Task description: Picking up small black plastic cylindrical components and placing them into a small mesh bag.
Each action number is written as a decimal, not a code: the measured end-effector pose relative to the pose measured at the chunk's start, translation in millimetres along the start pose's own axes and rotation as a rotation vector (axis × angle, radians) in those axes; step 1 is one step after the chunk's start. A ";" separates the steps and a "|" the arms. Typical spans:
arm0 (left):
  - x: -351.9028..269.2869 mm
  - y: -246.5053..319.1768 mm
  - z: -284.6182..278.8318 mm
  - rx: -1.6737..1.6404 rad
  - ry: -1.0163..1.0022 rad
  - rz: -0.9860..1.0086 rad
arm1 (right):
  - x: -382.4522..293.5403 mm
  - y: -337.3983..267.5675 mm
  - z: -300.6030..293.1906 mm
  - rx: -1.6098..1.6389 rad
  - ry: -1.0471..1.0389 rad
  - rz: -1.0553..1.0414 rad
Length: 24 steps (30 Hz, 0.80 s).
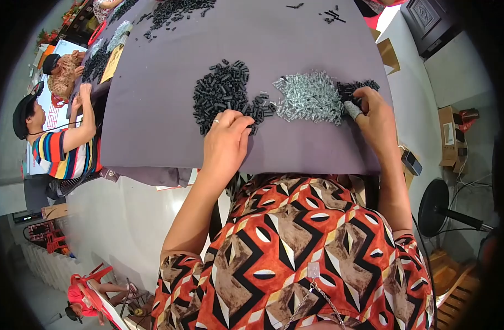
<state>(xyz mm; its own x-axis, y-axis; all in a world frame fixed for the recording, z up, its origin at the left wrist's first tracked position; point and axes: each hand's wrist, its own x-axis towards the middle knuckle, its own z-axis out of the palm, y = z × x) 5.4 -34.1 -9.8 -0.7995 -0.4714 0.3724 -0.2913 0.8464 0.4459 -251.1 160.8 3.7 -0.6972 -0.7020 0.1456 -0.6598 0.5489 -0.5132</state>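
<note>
My left hand (227,138) rests at the near side of a heap of short black plastic tubes (221,88), fingers bent and close together. A few looser tubes lie by its fingertips, which are partly hidden, so I cannot tell if it pinches one. My right hand (373,117) reaches into a smaller pile of thin black plastic parts (369,85). Its thumb wears a grey fingertip cover (352,109); thumb and index finger curve toward each other, and whatever lies between them is unclear. Between the hands spreads a pile of small silvery metal springs (309,97).
A grey-purple cloth covers the table (161,103). More black parts (173,14) lie at the far side, with a few scattered pieces (333,17) at far right. People (66,140) sit at the left. A power bank (412,162) hangs beyond the right edge.
</note>
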 end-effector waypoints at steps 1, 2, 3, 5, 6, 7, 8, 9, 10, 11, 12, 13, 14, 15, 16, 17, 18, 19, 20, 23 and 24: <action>-1.2 -0.2 0.6 0.017 -0.012 0.001 | -1.5 -1.4 0.6 0.000 -0.003 0.003; -1.0 -0.2 0.9 0.016 -0.016 0.000 | -2.4 -2.9 0.6 0.036 0.021 -0.010; 1.6 -0.1 0.8 0.015 -0.014 0.008 | -2.8 -4.3 0.4 0.070 0.048 -0.022; 1.2 -0.6 0.6 0.009 -0.016 0.019 | -5.8 -5.1 5.9 0.092 0.071 -0.058; 1.0 -0.8 1.9 0.021 -0.022 0.008 | -4.9 -3.3 8.1 0.112 0.096 -0.102; 1.0 -0.9 2.6 0.032 -0.027 -0.003 | -4.3 -3.1 10.4 0.161 0.107 -0.140; 2.9 0.1 1.2 0.044 -0.025 0.008 | -2.7 -7.8 7.7 0.177 0.083 -0.142; 2.4 -0.5 0.6 0.059 -0.030 0.003 | -5.0 -14.0 6.7 0.196 0.055 -0.140; 1.7 -0.7 0.7 0.074 -0.035 -0.002 | -6.8 -13.4 12.7 0.256 0.073 -0.246; 0.0 -0.1 1.2 0.058 -0.038 -0.005 | -13.1 -18.6 14.5 0.241 0.036 -0.315; -0.7 -0.9 0.1 0.058 -0.036 -0.005 | -17.3 -26.8 16.7 0.229 -0.001 -0.393; 0.0 -1.7 0.4 0.051 -0.039 -0.011 | -20.9 -31.5 20.6 0.247 -0.021 -0.472; 0.6 -1.6 0.7 0.044 -0.041 -0.017 | -23.8 -34.2 25.1 0.214 -0.039 -0.516; 0.0 -0.1 0.3 0.043 -0.041 -0.015 | -26.2 -34.0 32.0 0.176 -0.051 -0.527; -0.6 2.2 -0.3 0.018 -0.030 -0.023 | -27.7 -33.5 36.3 0.138 -0.063 -0.537; 0.1 4.0 -0.5 -0.006 -0.018 -0.032 | -28.0 -33.2 35.1 0.085 -0.083 -0.541; -2.0 5.5 -1.3 -0.004 -0.020 -0.038 | -30.7 -33.7 34.4 0.089 -0.088 -0.542; -3.7 7.0 -2.1 -0.038 -0.004 -0.033 | -33.1 -34.3 33.3 0.109 -0.082 -0.551; -6.1 7.9 -2.3 -0.072 0.012 -0.029 | -35.2 -34.4 33.3 0.128 -0.076 -0.560; -11.4 11.6 1.2 -0.230 -0.024 -0.104 | -34.9 -28.3 34.7 0.198 -0.044 -0.517; -13.7 12.8 2.2 -0.265 -0.029 -0.100 | -34.5 -29.3 35.1 0.199 -0.045 -0.519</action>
<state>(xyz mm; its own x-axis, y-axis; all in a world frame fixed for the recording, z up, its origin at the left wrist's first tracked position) 11.5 -16.3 -11.0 -0.7894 -0.5390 0.2938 -0.2255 0.6997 0.6780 -197.9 153.0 -16.0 -0.2788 -0.8786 0.3878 -0.8447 0.0323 -0.5343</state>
